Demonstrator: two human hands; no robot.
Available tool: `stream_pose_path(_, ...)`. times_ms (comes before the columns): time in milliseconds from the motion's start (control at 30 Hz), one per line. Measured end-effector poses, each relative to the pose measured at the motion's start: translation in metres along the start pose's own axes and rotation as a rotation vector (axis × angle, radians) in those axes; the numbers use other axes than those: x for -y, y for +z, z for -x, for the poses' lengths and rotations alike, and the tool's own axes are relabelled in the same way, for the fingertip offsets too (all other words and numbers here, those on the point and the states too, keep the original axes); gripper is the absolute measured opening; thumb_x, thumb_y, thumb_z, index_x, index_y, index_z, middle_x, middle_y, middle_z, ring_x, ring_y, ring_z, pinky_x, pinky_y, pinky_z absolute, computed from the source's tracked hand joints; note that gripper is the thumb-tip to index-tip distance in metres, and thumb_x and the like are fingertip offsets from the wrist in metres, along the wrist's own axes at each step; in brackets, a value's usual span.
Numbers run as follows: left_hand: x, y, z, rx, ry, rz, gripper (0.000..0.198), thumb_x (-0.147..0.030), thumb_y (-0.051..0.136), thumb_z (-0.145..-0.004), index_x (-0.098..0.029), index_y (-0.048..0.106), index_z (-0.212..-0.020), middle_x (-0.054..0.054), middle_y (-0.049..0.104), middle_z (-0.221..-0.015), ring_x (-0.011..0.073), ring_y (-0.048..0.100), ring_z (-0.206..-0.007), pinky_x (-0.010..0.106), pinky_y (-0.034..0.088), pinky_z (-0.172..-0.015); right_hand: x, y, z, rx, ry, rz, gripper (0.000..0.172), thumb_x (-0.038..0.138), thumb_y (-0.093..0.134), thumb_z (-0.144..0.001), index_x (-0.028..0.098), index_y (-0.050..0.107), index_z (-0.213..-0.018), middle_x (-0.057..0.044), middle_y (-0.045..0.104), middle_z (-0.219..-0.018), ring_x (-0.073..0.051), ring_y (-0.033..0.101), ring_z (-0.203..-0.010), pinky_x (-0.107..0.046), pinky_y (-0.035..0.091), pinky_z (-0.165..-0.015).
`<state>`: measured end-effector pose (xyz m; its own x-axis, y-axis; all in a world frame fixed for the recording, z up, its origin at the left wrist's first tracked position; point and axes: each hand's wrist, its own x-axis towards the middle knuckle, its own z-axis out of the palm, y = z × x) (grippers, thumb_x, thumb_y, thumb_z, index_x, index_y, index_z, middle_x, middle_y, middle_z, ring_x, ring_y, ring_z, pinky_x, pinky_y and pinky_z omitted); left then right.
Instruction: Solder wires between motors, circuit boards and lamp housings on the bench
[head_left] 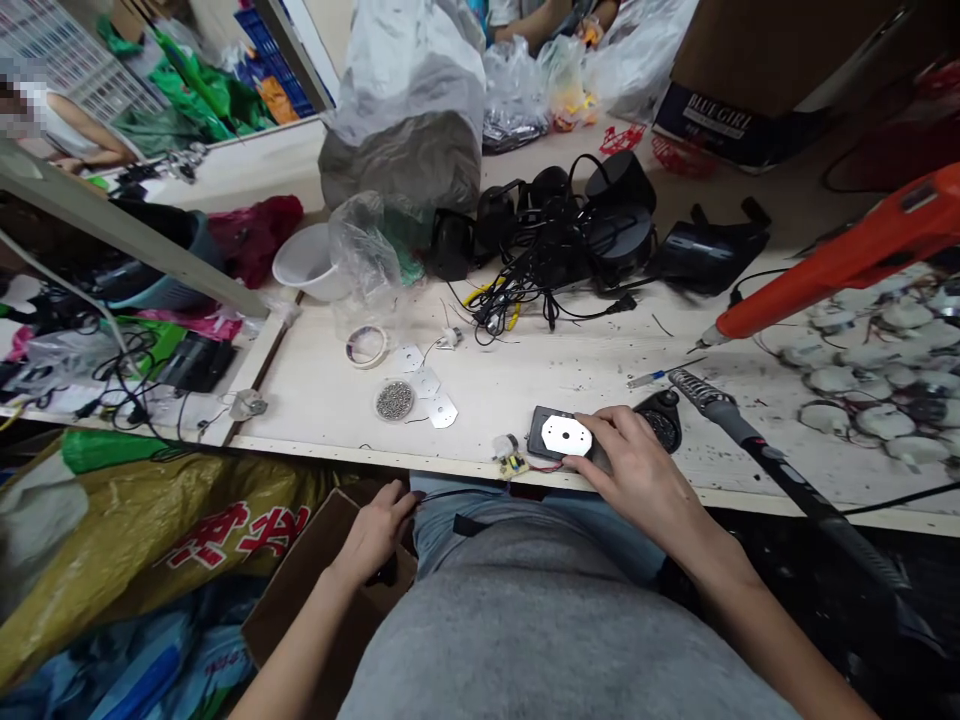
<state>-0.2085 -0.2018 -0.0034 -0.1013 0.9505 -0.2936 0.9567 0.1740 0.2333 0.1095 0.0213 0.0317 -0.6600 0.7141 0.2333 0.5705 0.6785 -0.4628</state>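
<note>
My right hand (637, 455) grips the right end of a small black plastic case (537, 430) at the bench's front edge. A white eight-sided plate (566, 436) with small holes lies on top of the case. Just left of it sit a small motor (505, 447) and a little circuit board (514, 465) with thin wires. My left hand (381, 530) is low, below the bench edge over an open cardboard box (315, 580). Its fingers are curled and partly hidden; a black cord (450, 492) runs near the fingertips.
Screws fill a round dish (394, 400) beside white plates (442, 410) and a tape roll (367, 346). An orange electric screwdriver (832, 265) hangs at right above a soldering iron in its coil holder (697, 390). Black corded housings (615, 230) and motors (900, 360) lie further out.
</note>
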Motion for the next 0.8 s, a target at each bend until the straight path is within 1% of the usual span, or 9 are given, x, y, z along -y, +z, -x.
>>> stream_pose_path(100,-0.011,-0.057,0.011,0.008,0.066,-0.129,0.023,-0.024,0.050,-0.101,-0.026,0.070,-0.113,0.005,0.059,-0.094,0.0184,0.061,-0.085,0.026,0.048,-0.064,-0.001,0.000,-0.001,-0.019,-0.027,0.030,0.037,0.044,0.046,-0.103,0.018,0.062,-0.124,-0.013,0.057,-0.104,-0.029,0.059,-0.097,-0.044,0.055,-0.085)
stream_pose_path(167,-0.019,-0.095,0.013,-0.098,0.136,-0.225,0.024,-0.041,0.055,-0.101,-0.026,0.069,-0.113,0.005,0.057,-0.091,0.0197,0.059,-0.084,0.027,0.047,-0.063,-0.001,0.001,-0.001,-0.038,-0.042,0.030,0.037,0.045,0.045,-0.104,0.018,0.063,-0.122,-0.013,0.057,-0.103,-0.029,0.059,-0.096,-0.044,0.055,-0.083)
stream_pose_path(233,-0.025,-0.128,0.008,-0.207,0.204,-0.353,0.036,-0.054,0.053,-0.100,-0.026,0.068,-0.117,0.007,0.057,-0.090,0.0221,0.057,-0.083,0.030,0.045,-0.061,-0.002,0.002,-0.002,-0.047,-0.066,0.022,0.038,0.046,0.044,-0.104,0.018,0.064,-0.119,-0.013,0.057,-0.102,-0.029,0.058,-0.094,-0.043,0.055,-0.081)
stream_pose_path(300,-0.028,-0.152,-0.005,-0.295,0.294,-0.457,0.041,-0.059,0.050,-0.100,-0.027,0.067,-0.119,0.007,0.056,-0.086,0.0230,0.054,-0.079,0.032,0.041,-0.059,-0.004,0.003,-0.001,-0.053,-0.091,0.020,0.039,0.047,0.043,-0.104,0.017,0.064,-0.119,-0.013,0.057,-0.100,-0.029,0.058,-0.093,-0.044,0.055,-0.079)
stream_pose_path(367,-0.025,-0.166,-0.025,-0.338,0.369,-0.501,0.042,-0.060,0.049,-0.100,-0.028,0.067,-0.120,0.007,0.056,-0.085,0.0233,0.053,-0.078,0.033,0.038,-0.060,-0.005,0.005,0.000,-0.068,-0.105,0.025,0.041,0.048,0.043,-0.103,0.017,0.063,-0.123,-0.013,0.057,-0.099,-0.029,0.058,-0.091,-0.044,0.055,-0.078)
stream_pose_path(433,-0.016,-0.171,-0.047,-0.324,0.410,-0.478,0.043,-0.061,0.046,-0.100,-0.028,0.068,-0.118,0.007,0.057,-0.087,0.0237,0.054,-0.080,0.033,0.037,-0.063,-0.006,0.007,0.001,-0.083,-0.104,0.033,0.043,0.049,0.043,-0.103,0.018,0.062,-0.126,-0.013,0.057,-0.101,-0.029,0.058,-0.091,-0.045,0.055,-0.078)
stream_pose_path(533,0.004,-0.166,-0.078,-0.259,0.411,-0.436,0.043,-0.061,0.044,-0.101,-0.028,0.069,-0.115,0.008,0.058,-0.090,0.0236,0.054,-0.083,0.034,0.038,-0.070,-0.005,0.007,0.001,-0.072,-0.096,0.068,0.043,0.048,0.043,-0.103,0.018,0.062,-0.127,-0.014,0.058,-0.103,-0.029,0.057,-0.091,-0.045,0.054,-0.078)
stream_pose_path(667,0.028,-0.153,-0.099,-0.182,0.374,-0.458,0.040,-0.058,0.054,-0.098,-0.029,0.068,-0.120,0.009,0.061,-0.097,0.0256,0.056,-0.092,0.037,0.041,-0.083,0.003,0.005,-0.006,-0.079,-0.134,0.127,0.040,0.044,0.045,-0.104,0.016,0.061,-0.127,-0.014,0.060,-0.103,-0.030,0.056,-0.092,-0.045,0.053,-0.078)
stream_pose_path(800,0.024,-0.138,-0.100,-0.328,0.316,-0.389,0.053,-0.061,0.068,-0.089,-0.026,0.065,-0.128,0.014,0.063,-0.118,0.0317,0.055,-0.107,0.049,0.039,-0.100,0.013,0.006,-0.019,-0.024,-0.194,0.159,0.033,0.031,0.053,-0.101,0.014,0.061,-0.128,-0.013,0.061,-0.103,-0.029,0.055,-0.091,-0.043,0.051,-0.078)
